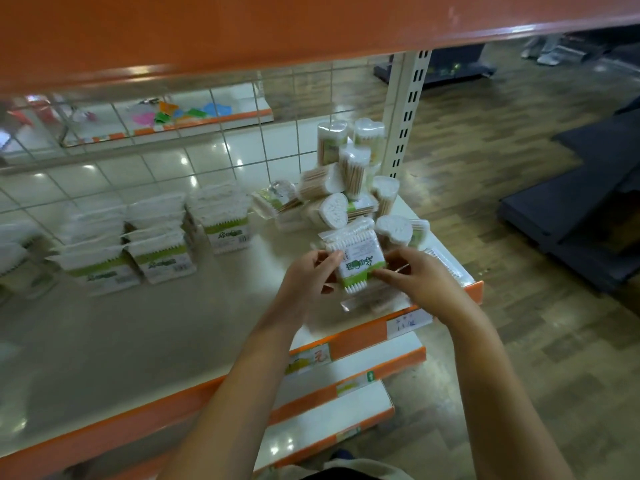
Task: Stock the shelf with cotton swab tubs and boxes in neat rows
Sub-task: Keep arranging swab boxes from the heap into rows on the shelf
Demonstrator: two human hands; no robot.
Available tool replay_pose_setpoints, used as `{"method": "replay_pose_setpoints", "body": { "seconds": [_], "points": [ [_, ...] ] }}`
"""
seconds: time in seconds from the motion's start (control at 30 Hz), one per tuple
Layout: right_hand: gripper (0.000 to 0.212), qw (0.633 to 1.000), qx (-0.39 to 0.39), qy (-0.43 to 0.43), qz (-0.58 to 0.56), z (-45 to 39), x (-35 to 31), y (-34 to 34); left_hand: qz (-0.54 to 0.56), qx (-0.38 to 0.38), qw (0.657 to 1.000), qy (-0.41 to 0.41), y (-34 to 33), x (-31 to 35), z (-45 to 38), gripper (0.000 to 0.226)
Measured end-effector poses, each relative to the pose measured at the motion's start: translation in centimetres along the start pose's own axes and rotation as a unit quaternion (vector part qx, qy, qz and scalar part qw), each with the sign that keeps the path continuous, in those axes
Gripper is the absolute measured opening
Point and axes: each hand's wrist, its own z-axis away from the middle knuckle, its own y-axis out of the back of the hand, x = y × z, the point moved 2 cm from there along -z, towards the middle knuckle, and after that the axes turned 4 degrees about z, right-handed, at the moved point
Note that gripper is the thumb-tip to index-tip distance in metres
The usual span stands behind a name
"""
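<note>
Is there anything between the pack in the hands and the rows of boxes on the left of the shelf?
Nothing visible. Bare shelf lies between the pack and the rows of boxes.

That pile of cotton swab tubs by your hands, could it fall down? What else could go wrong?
Yes, it might. The tub pile is a loose jumble near the shelf's right end; a nudge could roll tubs onto the floor. Both hands, left hand and right hand, hold one swab pack right beside that heap. A clear pack lies under the hands near the front edge and could slide off.
</note>
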Motion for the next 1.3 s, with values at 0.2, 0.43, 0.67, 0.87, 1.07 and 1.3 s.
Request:
{"method": "replay_pose_setpoints", "body": {
  "seconds": [0.2,0.43,0.67,0.87,1.07,1.3],
  "points": [
    [0.026,0.993,-0.08,0.053,-0.068,-0.9,-2.6,-2.0,0.099,0.035,0.994,-0.001,4.0,0.7,1.7,0.021],
    [0.009,0.976,-0.169,0.121,-0.068,-1.6,-7.5,-6.3,0.104,0.083,0.991,-0.015,9.1,0.7,5.2,0.019],
    [0.009,0.957,-0.186,0.112,-0.193,-1.4,-10.8,-10.3,0.121,0.083,0.989,-0.006,12.8,-0.3,8.4,0.023],
    [0.018,0.966,-0.111,0.117,-0.2,-1.4,-12.6,-12.7,0.108,0.223,0.968,-0.043,14.8,-1.2,9.0,0.012],
    [0.029,0.963,-0.102,0.16,-0.189,-1.1,-14.5,-13.5,0.015,0.315,0.946,-0.078,16.0,-0.8,9.8,0.013],
    [0.041,0.956,-0.041,0.271,-0.103,-1.2,-15.2,-13.4,-0.038,0.285,0.955,-0.07,17.0,-1.0,10.2,0.016]
  ]
}}
